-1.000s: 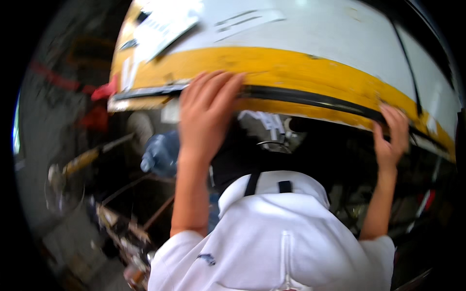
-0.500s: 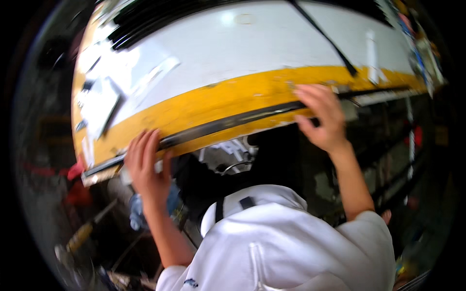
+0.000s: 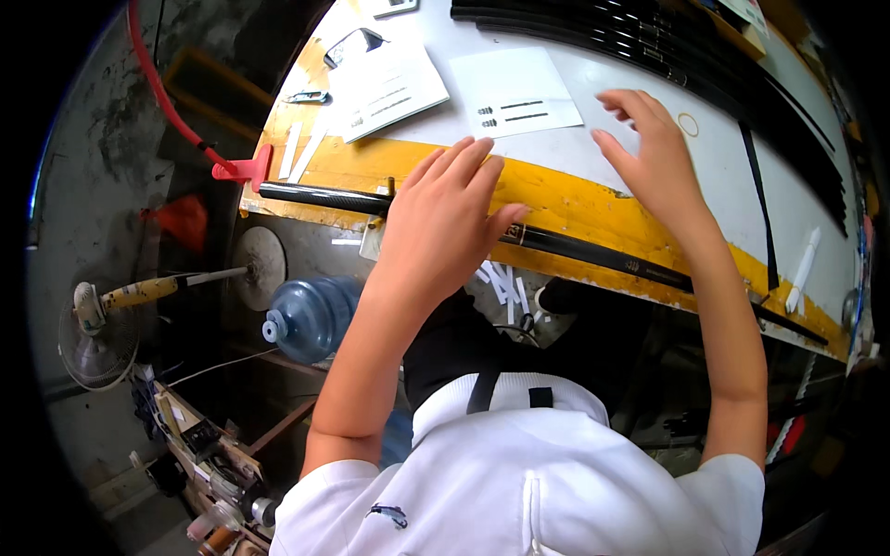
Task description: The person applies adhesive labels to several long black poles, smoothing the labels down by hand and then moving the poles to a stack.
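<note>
A long, thin black rod (image 3: 598,258) lies along the yellow front strip of the table, its left end near a red piece (image 3: 248,170) at the table's corner. My left hand (image 3: 445,215) is over the rod, palm down, fingers stretched out and thumb apart; whether it touches the rod is hard to tell. Above the tabletop, away from the rod, my right hand (image 3: 654,157) is raised with its fingers apart and nothing in them. Beyond my left hand are a loose white printed sheet (image 3: 516,91) and a stack of similar sheets (image 3: 399,97).
Several glossy black rods (image 3: 593,32) lie across the back. A rubber band (image 3: 688,124), a dark strip (image 3: 758,204), a rolled white piece (image 3: 803,269) and a cutter knife (image 3: 308,96) rest on the table. A blue water jug (image 3: 315,317) and a fan (image 3: 97,338) stand below left.
Both hands were at the rod half a second ago. My right hand has lifted off it and over the tabletop. The view has swung toward the left, bringing the paper sheets into sight.
</note>
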Tool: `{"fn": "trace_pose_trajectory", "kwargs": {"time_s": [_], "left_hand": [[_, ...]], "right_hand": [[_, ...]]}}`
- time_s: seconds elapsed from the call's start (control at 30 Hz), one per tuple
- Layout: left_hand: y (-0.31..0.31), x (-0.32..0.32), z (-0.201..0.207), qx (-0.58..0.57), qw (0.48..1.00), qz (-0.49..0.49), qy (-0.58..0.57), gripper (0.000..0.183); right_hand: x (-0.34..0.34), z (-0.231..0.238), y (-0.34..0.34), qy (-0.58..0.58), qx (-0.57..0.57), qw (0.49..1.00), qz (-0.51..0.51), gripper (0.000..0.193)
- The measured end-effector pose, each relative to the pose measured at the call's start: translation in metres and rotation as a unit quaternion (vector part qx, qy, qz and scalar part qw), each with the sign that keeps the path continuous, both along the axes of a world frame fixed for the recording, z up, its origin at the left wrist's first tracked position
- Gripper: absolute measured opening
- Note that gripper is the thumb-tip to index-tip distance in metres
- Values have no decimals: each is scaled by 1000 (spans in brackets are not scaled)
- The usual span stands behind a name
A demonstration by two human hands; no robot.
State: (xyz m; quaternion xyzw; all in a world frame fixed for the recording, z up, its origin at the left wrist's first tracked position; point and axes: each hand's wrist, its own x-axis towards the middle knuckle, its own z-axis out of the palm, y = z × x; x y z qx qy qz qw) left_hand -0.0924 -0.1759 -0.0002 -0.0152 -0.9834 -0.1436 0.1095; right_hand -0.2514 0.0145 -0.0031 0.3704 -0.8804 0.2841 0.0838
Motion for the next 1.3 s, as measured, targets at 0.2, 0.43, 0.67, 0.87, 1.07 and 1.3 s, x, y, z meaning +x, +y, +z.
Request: {"fn": "trace_pose_trajectory", "kwargs": {"time_s": [0.2,0.43,0.67,0.87,1.07,1.3], "left_hand": [[5,-40,-16,-30,999,-22,-1,52],[15,-61,-32,-31,998,-35,-33,54],[19,-65,-26,-27,996,-28,-78,58],[19,-70,-39,-45,998,-41,-19,57],[17,-71,-34,-5,999,-48,9,40],[33,-12,30,586,804,69,73,30]], "right_hand": [[-58,-34,-46,-95,67,993,-5,28],[-62,-33,-54,-112,55,992,-8,14],[-47,-7,-64,-224,-26,974,32,11],[-22,20,-67,-450,-201,864,99,15],[-2,37,-36,-479,-288,816,149,14],[60,69,44,-469,-326,817,80,13]]}}
